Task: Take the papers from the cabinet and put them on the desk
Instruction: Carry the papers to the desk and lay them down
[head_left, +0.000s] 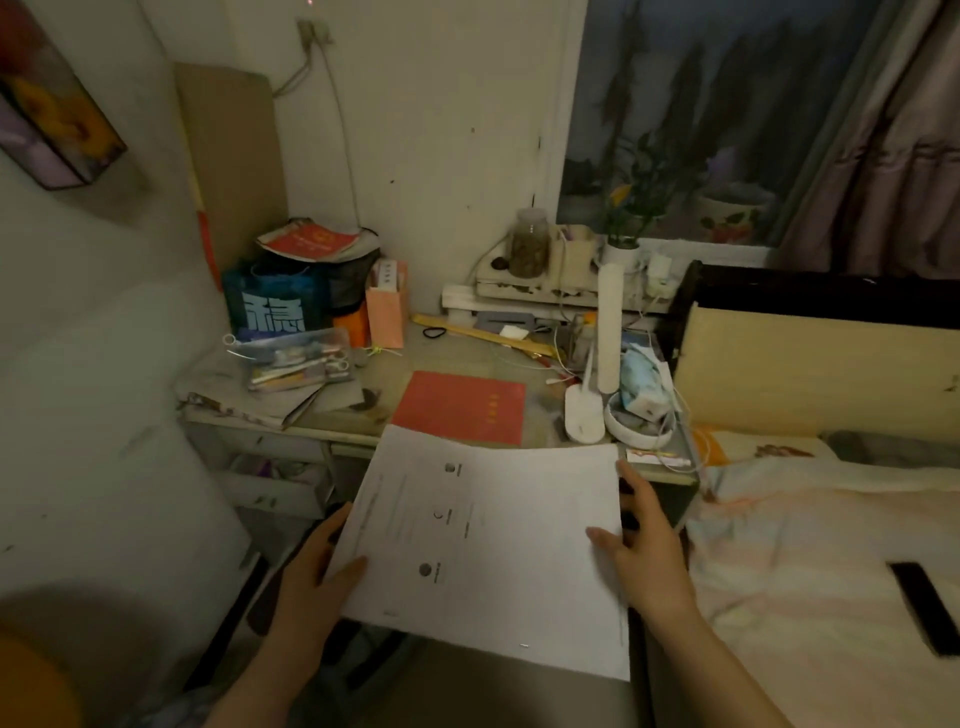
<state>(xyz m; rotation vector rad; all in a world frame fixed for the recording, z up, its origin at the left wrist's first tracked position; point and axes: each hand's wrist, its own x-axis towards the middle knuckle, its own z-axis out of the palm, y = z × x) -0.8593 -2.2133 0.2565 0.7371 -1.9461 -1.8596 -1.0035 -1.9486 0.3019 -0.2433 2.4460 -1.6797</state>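
A stack of white printed papers (493, 551) hangs in the air in front of the desk (363, 421), its far edge just over the desk's front edge. My left hand (317, 577) grips the stack's left edge, thumb on top. At the right edge my right hand (644, 545) holds it, thumb on the sheet and fingers along the side. The papers lie roughly flat, with small round marks printed down the middle. The cabinet is not in view.
On the desk lie a red folder (462, 408), a clear pencil case (296, 361), a white desk lamp (597, 364), a blue bag (275, 306) and a pink holder (387, 306). A bed (831, 545) with a dark phone (930, 608) stands right. Open drawers (275, 483) sit below left.
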